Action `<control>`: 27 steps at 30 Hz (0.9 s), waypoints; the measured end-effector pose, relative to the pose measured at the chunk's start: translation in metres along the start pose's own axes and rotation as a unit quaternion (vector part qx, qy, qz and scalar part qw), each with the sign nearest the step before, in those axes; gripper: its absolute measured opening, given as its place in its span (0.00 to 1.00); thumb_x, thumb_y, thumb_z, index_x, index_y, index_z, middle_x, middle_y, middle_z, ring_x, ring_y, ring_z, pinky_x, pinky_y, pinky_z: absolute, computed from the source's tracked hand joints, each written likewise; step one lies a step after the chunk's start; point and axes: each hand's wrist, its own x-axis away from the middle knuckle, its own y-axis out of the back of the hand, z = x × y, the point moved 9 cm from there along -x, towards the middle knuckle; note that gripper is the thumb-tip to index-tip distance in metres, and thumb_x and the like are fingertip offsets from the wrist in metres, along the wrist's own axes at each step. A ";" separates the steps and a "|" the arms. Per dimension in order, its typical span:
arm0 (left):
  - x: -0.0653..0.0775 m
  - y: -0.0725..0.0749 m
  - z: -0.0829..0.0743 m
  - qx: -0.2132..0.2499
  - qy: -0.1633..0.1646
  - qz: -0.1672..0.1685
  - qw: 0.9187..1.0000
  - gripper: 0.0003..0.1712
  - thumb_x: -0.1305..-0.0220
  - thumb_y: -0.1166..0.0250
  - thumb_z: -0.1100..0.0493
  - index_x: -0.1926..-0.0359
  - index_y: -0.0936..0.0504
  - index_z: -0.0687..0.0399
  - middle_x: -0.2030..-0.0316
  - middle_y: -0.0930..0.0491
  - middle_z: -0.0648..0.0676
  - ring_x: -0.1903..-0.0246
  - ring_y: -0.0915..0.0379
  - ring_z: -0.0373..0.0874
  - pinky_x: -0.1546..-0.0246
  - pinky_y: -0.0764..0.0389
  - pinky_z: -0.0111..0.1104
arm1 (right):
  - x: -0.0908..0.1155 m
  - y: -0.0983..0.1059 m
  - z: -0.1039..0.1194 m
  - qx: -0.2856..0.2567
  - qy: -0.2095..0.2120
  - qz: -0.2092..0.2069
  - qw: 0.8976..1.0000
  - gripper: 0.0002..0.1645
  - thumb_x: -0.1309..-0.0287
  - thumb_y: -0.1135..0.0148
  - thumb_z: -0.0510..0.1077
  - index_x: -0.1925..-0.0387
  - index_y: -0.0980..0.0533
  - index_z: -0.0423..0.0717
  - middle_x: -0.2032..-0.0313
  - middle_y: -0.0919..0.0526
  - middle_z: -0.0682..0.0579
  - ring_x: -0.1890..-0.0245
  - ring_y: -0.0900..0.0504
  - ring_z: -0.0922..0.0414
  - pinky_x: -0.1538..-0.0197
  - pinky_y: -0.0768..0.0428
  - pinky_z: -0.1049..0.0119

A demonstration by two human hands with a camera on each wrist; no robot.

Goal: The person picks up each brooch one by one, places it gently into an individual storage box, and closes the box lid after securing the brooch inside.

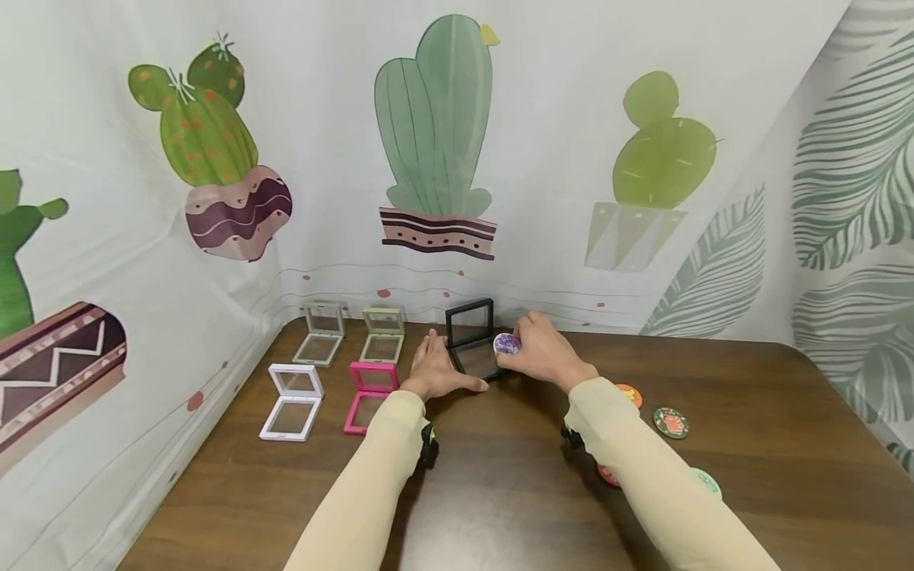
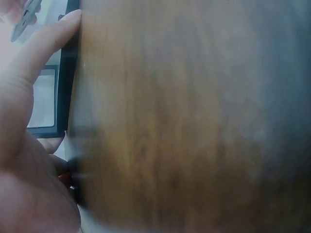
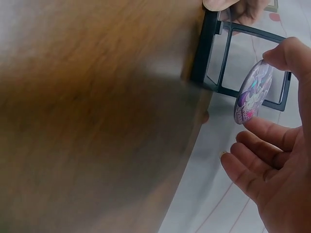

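My right hand (image 1: 543, 350) pinches a round badge (image 1: 506, 343) with a purple and white print between thumb and fingertips. In the right wrist view the badge (image 3: 253, 92) is tilted on edge, the other fingers spread below it. Just left of it stands a black display frame (image 1: 469, 306), its lid raised and its lower half flat on the table. My left hand (image 1: 440, 370) is spread around the frame's near left corner. Its thumb (image 2: 46, 46) lies along the black front edge, and its fingers extend along the left side.
Four more opened frames stand at the left: grey (image 1: 319, 349), olive green (image 1: 382, 347), white (image 1: 290, 402) and pink (image 1: 355, 411). Near my right sleeve lie several round badges, among them an orange one (image 1: 630, 394) and a dark green one (image 1: 671, 423). A cactus-print cloth (image 1: 543, 182) hangs behind the table.
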 end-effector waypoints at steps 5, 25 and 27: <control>-0.001 0.000 0.000 -0.001 0.003 0.002 1.000 0.76 0.56 0.14 0.35 0.18 0.47 0.63 0.16 0.68 0.65 0.17 0.71 0.59 0.19 0.57 0.49 | -0.005 -0.003 0.005 0.004 0.005 0.009 1.000 0.27 0.48 0.32 0.58 0.59 0.23 0.38 0.58 0.27 0.46 0.57 0.26 0.50 0.56 0.18 0.54; 0.001 0.001 -0.003 -0.015 -0.010 -0.003 1.000 0.76 0.55 0.15 0.36 0.18 0.48 0.66 0.16 0.67 0.66 0.17 0.71 0.58 0.19 0.61 0.47 | -0.015 -0.023 0.018 0.011 0.001 0.028 1.000 0.26 0.49 0.31 0.56 0.60 0.25 0.39 0.58 0.28 0.46 0.57 0.27 0.49 0.55 0.18 0.53; 0.001 0.002 -0.004 -0.016 -0.011 -0.003 1.000 0.76 0.55 0.15 0.36 0.18 0.48 0.66 0.16 0.66 0.67 0.17 0.71 0.58 0.19 0.61 0.47 | -0.016 -0.024 0.019 0.014 0.005 0.028 1.000 0.26 0.49 0.30 0.56 0.60 0.24 0.39 0.58 0.28 0.46 0.57 0.27 0.49 0.54 0.18 0.53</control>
